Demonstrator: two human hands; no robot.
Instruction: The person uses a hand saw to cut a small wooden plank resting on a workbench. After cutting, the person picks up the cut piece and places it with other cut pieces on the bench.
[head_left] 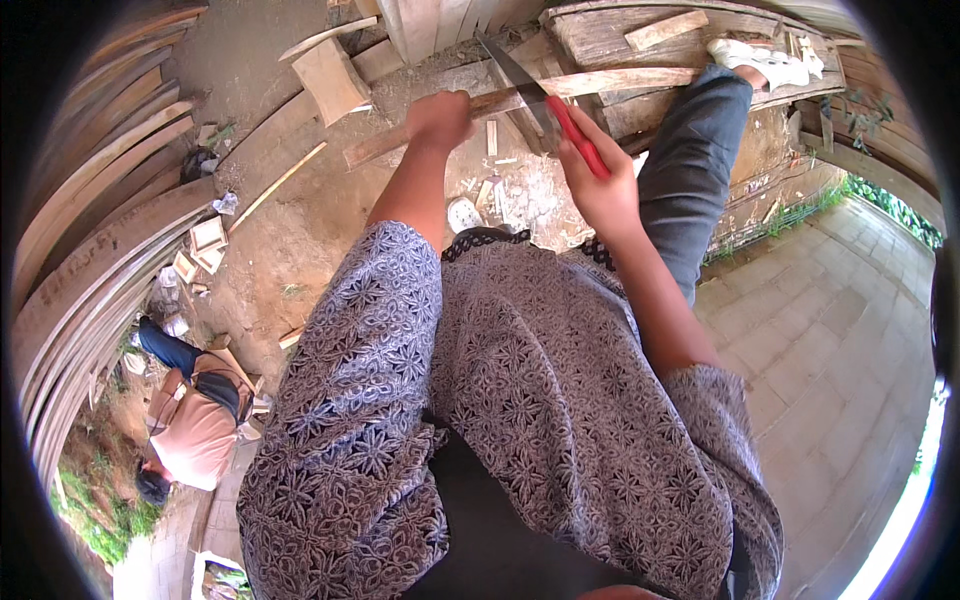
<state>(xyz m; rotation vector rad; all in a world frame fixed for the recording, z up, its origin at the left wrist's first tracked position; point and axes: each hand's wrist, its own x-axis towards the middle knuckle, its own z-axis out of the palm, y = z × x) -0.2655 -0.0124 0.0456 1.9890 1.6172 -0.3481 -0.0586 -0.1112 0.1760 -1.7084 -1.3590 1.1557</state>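
My right hand is wrapped round the red handle of a handsaw. The saw's blade slants up and to the left, lying across a long narrow wooden plank. Whether its teeth sit inside a cut cannot be made out. To the left of the blade, my left hand is closed on the same plank. The plank's left end sticks out past that hand, and its right part lies over stacked boards next to my right leg.
My foot in a white shoe is up on the stacked boards. A wood block and offcuts lie on the dirt floor. Long boards line the left side. Another person is at lower left. Paving extends at right.
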